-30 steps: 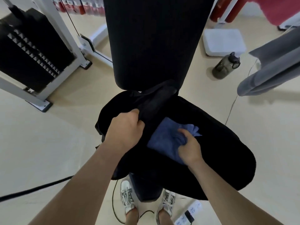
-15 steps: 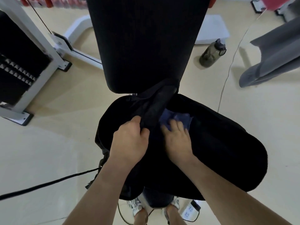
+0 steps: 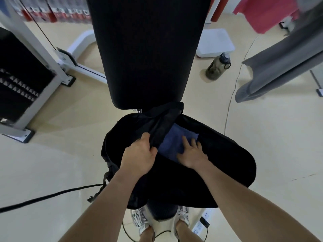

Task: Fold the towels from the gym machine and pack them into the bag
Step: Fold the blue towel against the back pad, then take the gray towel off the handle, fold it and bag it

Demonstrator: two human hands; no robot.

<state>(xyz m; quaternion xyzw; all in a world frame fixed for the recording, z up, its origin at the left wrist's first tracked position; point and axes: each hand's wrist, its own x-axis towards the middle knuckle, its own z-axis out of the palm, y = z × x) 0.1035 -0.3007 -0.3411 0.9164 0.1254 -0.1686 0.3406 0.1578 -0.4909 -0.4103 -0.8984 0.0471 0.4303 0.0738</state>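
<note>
The black bag (image 3: pixel 227 165) is grasped at its opening edge by the left grip (image 3: pixel 139 155). The blue towel (image 3: pixel 172 140) lies inside the bag opening and is pressed by the released right grip (image 3: pixel 192 154), fingers straight.

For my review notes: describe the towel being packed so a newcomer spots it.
Below the long black pad sits the black bag. In its opening, under the flat right hand, lies the blue towel, the only blue cloth; the grey towel and pink cloth hang at far right.
</note>
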